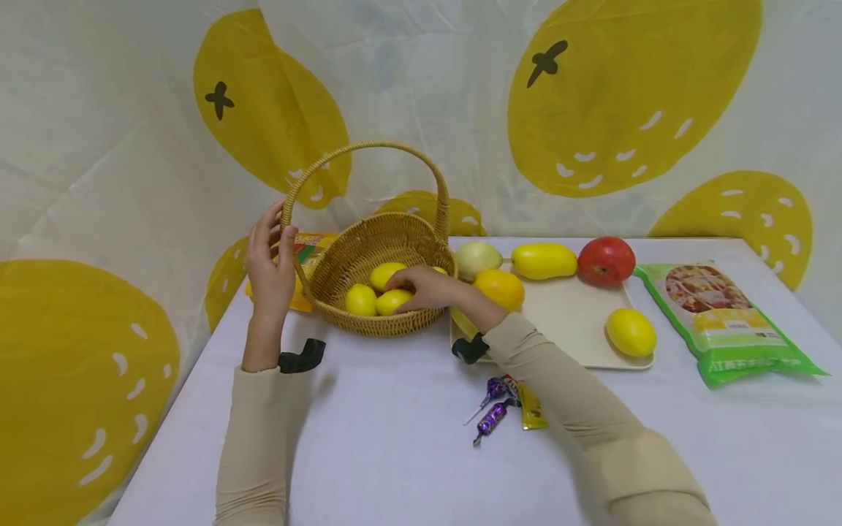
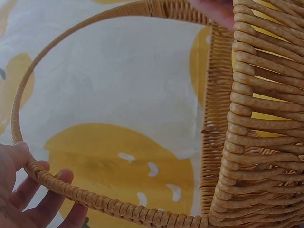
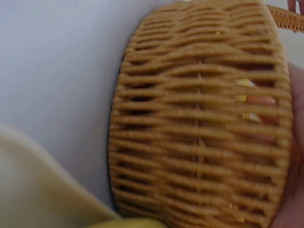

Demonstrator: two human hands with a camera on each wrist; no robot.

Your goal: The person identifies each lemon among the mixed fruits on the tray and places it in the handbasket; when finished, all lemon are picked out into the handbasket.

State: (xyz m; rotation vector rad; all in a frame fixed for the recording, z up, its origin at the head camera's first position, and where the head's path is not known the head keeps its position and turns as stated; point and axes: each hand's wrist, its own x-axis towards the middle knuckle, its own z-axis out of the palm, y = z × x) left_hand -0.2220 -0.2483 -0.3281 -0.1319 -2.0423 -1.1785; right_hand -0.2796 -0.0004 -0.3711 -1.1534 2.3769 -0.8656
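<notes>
Left hand (image 1: 270, 267) at basket (image 1: 355, 310) handle (image 1: 292, 197), low on its near-left end; fingers curled loosely round the wicker, thumb behind. Right hand (image 1: 427, 287) over the rim, inside the basket, fingers bent down onto a lemon (image 1: 392, 300); pinching or just touching, cannot tell. Two more lemons (image 1: 360, 299) under and left of those fingers. Orange (image 1: 501, 287) touching the right wrist, on tray (image 1: 579, 321) edge. Sweets (image 1: 492, 418) under the right forearm.

Risks, judged: left grip light and off-centre on the handle, so likely to tip the basket toward the right hand if pulled, lemons rolling together. Right wrist pulling back low, likely to knock the orange off the tray. Sleeve dragging, likely to sweep the sweets.
</notes>
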